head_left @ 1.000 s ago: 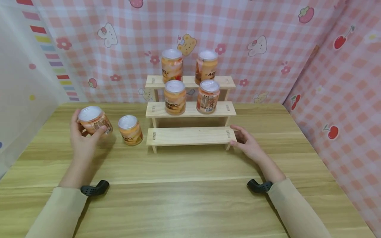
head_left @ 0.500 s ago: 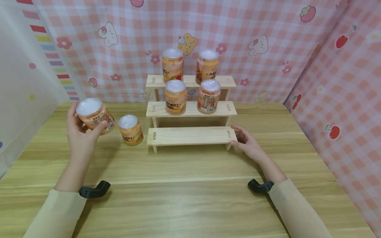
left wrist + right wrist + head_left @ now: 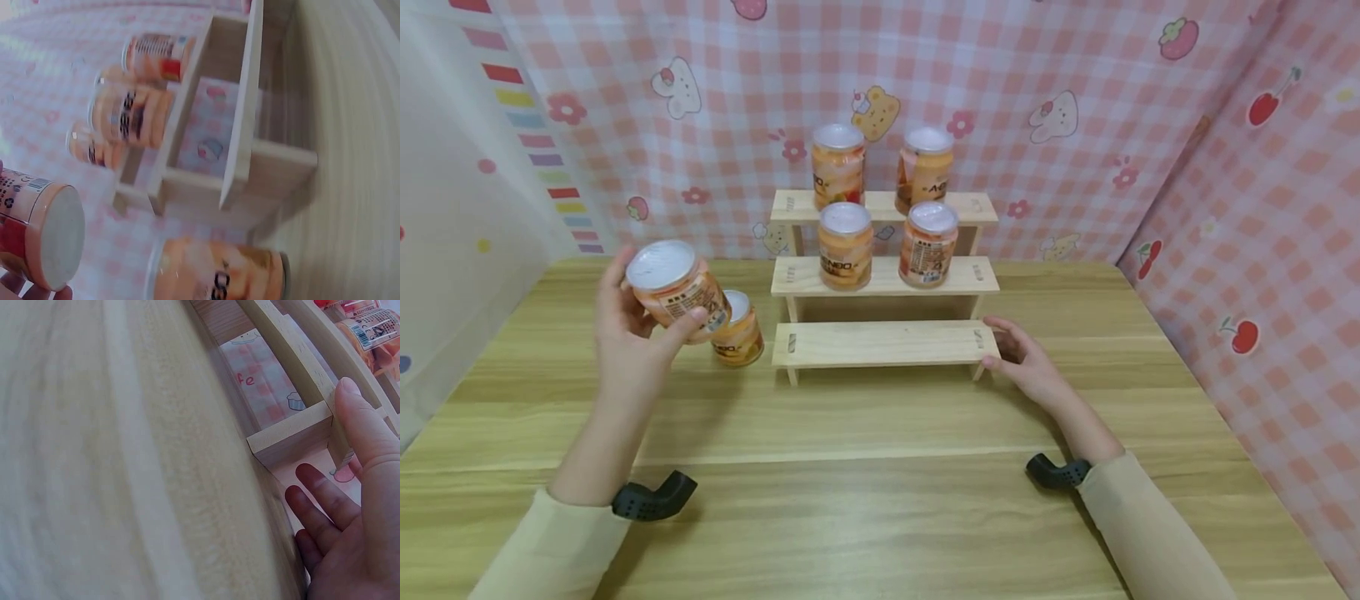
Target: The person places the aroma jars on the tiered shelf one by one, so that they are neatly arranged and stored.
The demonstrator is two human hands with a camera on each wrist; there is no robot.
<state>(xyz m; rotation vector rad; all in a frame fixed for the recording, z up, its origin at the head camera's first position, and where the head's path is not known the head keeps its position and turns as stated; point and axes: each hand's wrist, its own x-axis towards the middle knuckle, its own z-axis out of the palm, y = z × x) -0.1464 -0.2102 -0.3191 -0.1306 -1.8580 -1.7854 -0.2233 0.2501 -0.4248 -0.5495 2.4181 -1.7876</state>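
Note:
My left hand [image 3: 632, 358] grips a can with a silver lid and orange label [image 3: 679, 293], raised above the table and tilted. In the left wrist view the pale bottom of this held can [image 3: 62, 237] faces right. Another such can [image 3: 739, 340] stands on the table behind it, partly covered by it in the head view. A three-step wooden stand [image 3: 883, 343] is to the right, its lowest step bare. My right hand [image 3: 1030, 362] holds the right end of that step, thumb at the front corner and index finger at the back.
Two cans stand on the middle step, a left one [image 3: 846, 248] and a right one [image 3: 928, 246]. On the top step are two more, a left can [image 3: 838, 169] and a right can [image 3: 923, 173]. A pink checked cloth [image 3: 730, 125] hangs behind the wooden table [image 3: 850, 500].
My left hand has lifted the can higher and carried it right, so it now overlaps the standing can in the head view. My right hand stays at the stand.

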